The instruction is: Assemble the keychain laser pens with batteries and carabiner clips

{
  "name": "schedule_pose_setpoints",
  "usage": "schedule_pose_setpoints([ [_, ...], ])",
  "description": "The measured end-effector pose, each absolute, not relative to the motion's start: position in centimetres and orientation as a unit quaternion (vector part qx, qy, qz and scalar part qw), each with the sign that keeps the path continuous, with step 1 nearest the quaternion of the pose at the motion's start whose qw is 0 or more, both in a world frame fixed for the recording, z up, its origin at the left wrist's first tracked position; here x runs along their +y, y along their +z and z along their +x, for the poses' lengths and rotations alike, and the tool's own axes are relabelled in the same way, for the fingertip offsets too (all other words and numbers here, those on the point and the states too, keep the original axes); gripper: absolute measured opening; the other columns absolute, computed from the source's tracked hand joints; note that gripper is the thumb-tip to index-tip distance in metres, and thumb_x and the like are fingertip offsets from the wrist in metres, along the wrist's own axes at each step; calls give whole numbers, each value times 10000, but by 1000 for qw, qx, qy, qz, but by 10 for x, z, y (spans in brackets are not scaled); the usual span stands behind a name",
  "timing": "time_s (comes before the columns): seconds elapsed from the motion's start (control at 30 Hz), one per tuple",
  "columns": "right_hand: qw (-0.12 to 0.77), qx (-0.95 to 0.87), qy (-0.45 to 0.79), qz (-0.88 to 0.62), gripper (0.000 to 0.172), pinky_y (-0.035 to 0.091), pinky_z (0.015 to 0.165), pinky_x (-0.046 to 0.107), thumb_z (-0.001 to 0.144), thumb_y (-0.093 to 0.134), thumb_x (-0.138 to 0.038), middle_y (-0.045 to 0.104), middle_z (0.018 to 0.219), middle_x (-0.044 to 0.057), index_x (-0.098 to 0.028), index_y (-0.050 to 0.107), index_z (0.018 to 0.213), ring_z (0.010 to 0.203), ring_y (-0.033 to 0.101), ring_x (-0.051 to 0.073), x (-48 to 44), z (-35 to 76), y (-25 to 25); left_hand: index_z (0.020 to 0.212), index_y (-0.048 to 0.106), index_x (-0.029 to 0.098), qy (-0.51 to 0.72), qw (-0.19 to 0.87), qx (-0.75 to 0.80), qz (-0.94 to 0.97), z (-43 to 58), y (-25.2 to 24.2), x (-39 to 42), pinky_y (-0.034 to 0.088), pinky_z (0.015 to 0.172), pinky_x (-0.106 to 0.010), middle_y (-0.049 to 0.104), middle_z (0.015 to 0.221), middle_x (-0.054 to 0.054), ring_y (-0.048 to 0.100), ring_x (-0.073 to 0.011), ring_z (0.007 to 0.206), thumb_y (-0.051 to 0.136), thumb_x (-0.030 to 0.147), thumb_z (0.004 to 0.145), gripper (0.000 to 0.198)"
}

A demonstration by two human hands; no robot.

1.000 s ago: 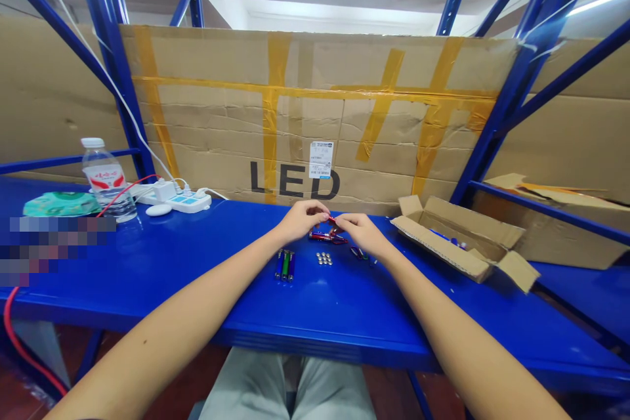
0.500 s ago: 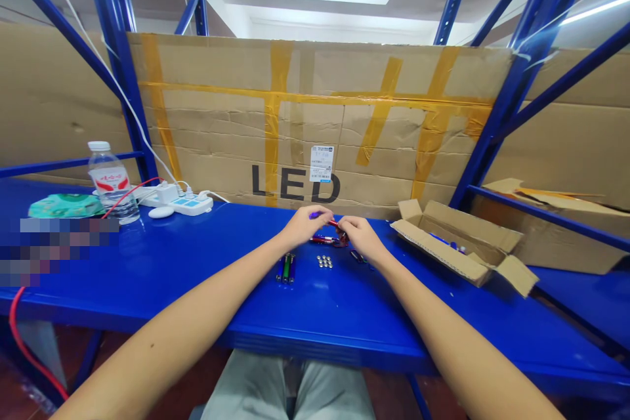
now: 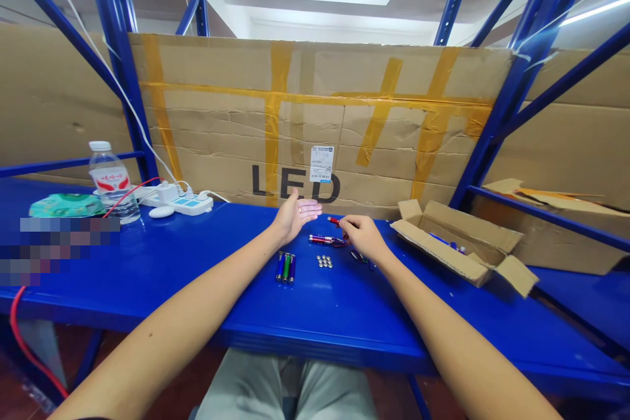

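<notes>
A small red cylindrical piece is being held just above the blue metal table, in the grip of the bare right hand. By judgement, the step in hand is being taken up with handling one loose part of a slim tube. For the next move, a steady pinch and careful lining-up of the two hands are probably being called for, since the piece is being gripped by only one end and loose parts are lying close below.

The right hand is being turned with its back upward, the fingertips being curled inward and pinched around the piece, whose free end is being pointed toward the bare left hand. There the grip is being shown released: the fingers are being stretched toward the right hand, the thumb is being raised and the palm is being exposed. Whether anything tiny is being carried in that palm cannot be told.

Beneath the held piece, a shiny red metallic tube is lying on the table. Nearer the body, round silver button-like discs are being seen in a tight cluster, with three slim blue and green metallic tubes lying side by side to their left. Small dark shiny pieces are being partly hidden by the right wrist.
</notes>
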State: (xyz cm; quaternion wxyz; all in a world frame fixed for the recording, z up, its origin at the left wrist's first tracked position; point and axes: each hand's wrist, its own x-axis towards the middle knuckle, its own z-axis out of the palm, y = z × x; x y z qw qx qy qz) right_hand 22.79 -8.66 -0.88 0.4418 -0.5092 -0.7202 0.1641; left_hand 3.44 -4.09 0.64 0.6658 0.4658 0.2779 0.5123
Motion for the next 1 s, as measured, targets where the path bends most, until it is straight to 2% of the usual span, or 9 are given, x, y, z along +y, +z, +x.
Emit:
schedule_pose_setpoints([
  [0.17, 442, -719, 157, -513, 264, 346, 526, 264, 777, 460, -323, 504, 505, -5, -167, 588, 606, 508, 472, 141, -88, 228, -8, 998, 638, 41, 512, 664, 280, 468, 35, 6, -43, 487, 960, -365, 646, 1146, -260, 650, -267, 1042, 227, 582, 956, 680],
  [0.5, 409, -742, 156, -508, 309, 326, 553, 265, 819, 419, -346, 522, 522, -6, -189, 475, 559, 533, 464, 142, -89, 228, -6, 941, 650, 70, 509, 661, 280, 476, 37, 5, -44, 503, 920, -362, 688, 1050, -230, 662, -256, 1007, 236, 588, 955, 663],
  [1.0, 406, -757, 88, -505, 325, 332, 576, 268, 831, 416, -309, 556, 544, 11, -171, 582, 588, 569, 497, 153, -93, 228, -4, 966, 632, 77, 499, 669, 278, 475, 37, 6, -47, 521, 867, -347, 674, 1084, -223, 670, -246, 970, 241, 604, 946, 657],
])
